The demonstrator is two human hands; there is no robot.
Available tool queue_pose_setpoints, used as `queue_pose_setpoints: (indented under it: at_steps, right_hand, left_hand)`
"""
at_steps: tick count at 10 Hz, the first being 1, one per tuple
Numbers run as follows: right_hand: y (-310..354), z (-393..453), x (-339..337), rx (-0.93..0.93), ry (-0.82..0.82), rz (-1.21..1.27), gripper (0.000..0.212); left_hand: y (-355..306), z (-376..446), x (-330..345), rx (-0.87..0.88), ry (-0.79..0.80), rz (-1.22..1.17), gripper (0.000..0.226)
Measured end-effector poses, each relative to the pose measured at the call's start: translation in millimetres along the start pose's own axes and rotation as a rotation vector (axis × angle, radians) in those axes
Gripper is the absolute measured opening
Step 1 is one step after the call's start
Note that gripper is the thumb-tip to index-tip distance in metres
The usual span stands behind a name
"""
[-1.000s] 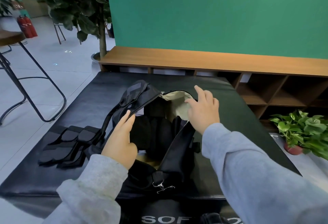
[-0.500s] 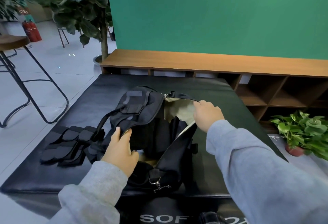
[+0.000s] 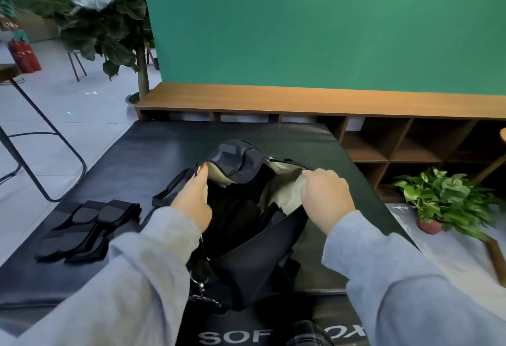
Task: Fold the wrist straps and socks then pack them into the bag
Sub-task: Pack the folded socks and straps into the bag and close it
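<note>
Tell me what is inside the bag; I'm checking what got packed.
Both hands, left hand and right hand, hold the bag open. Inside show pale lining and dark folded fabric; which items, and anything beneath, is hidden.

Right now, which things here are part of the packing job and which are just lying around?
Job: black bag, held open by left hand and right hand; black straps on the mat.
Lying about: potted plant, wooden shelf, stool, fire extinguishers.
</note>
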State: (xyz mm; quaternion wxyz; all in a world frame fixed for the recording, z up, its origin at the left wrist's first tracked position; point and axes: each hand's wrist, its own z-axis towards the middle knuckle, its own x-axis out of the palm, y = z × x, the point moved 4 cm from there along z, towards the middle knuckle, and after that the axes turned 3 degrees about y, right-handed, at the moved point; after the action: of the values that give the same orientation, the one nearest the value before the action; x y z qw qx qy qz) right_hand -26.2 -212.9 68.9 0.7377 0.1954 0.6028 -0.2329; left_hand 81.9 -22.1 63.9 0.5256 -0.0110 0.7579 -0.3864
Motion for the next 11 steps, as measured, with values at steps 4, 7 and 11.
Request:
queue_pose_setpoints:
  at_steps: [4,7,11]
  right_hand:
    - [44,-58,-18,-0.256,-0.014,0.415,0.048]
    - [54,-60,-10,-0.263,0.036,0.573,0.038]
    - [40,-30,-3,-0.171,0.142,0.211,0.035]
  left_hand:
    - [-39,67,-33,0.420,-0.086,-0.143,0.072]
    - [17,63,-18,0.426,-0.149,-0.256,0.064]
    - [79,32,19,0.009,-0.019,0.217,0.058]
